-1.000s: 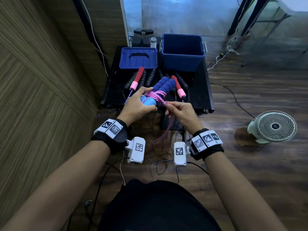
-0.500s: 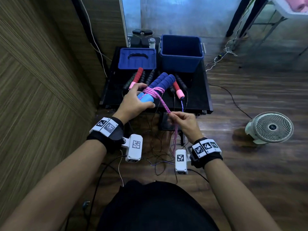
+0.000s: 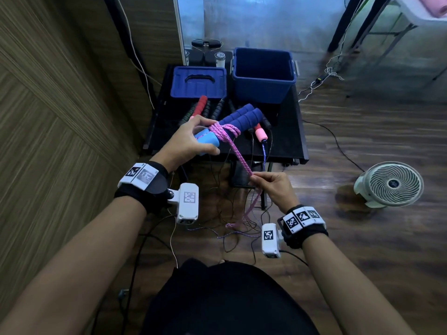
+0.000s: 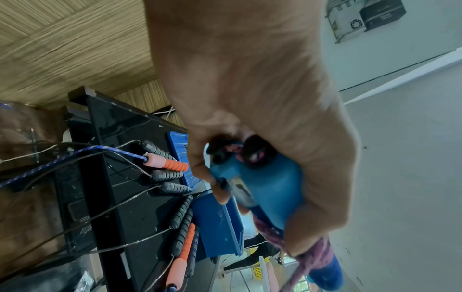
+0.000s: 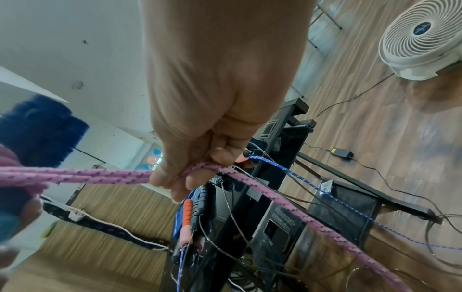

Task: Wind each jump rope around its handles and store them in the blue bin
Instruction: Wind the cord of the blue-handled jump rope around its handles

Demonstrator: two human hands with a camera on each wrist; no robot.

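Observation:
My left hand (image 3: pixel 191 141) grips two blue foam handles (image 3: pixel 244 118) held side by side above the black table (image 3: pixel 287 141); their light-blue ends (image 4: pixel 270 189) show in the left wrist view. A pink braided rope (image 3: pixel 238 154) is wound a few turns round the handles and runs taut, down and right, to my right hand (image 3: pixel 268 183), which pinches it (image 5: pixel 120 176). The rope's slack hangs on toward the floor (image 5: pixel 312 221). The open blue bin (image 3: pixel 263 73) stands at the table's back right.
A blue lid (image 3: pixel 198 81) lies left of the bin. Several other jump ropes with red-and-pink (image 3: pixel 199 106) and black handles (image 3: pixel 219 108) lie on the table, their cords trailing over the front edge to the floor. A white fan (image 3: pixel 389 183) stands at the right.
My right hand has pulled back toward me and down, away from the handles, drawing the pink rope out taut. The left hand has kept hold of the handles and lifted them slightly.

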